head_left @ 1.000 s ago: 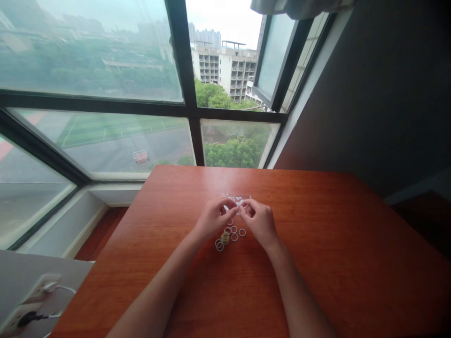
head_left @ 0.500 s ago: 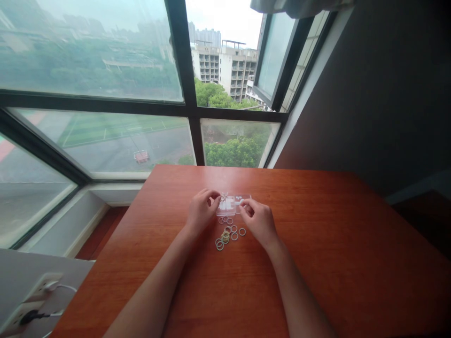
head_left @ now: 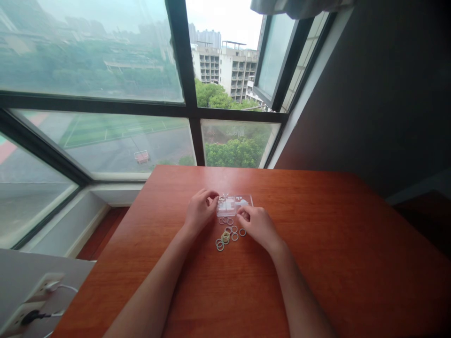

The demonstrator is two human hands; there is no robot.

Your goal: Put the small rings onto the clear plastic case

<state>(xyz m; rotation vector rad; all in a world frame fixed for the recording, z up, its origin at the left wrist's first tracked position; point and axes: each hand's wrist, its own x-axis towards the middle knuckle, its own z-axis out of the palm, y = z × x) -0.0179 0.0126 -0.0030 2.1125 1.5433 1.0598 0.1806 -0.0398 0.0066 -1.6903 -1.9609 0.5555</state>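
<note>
A small clear plastic box [head_left: 230, 212] lies opened out on the table, with white pieces inside and something small, perhaps rings, in its left part. My left hand [head_left: 201, 209] is closed at the box's left edge, thumb and fingers gripping it. At the front right corner of the box, my right hand [head_left: 260, 225] has its fingers bent together in a pinch. Whatever is between those fingertips is hidden. In front of the box lie several thin rings [head_left: 235, 237], mostly pale grey. A few yellowish rings [head_left: 225, 236] overlap in a small pile among them.
The reddish-brown wooden table [head_left: 334, 244] reaches to a large dark-framed window [head_left: 192, 111]. One window pane [head_left: 276, 56] stands ajar at the upper right. Wall sockets [head_left: 33, 305] with plugs and cables are at the lower left.
My right hand has moved down and slightly toward me, from over the box's right part to its front corner. My left hand has barely moved, and the rings lie as before.
</note>
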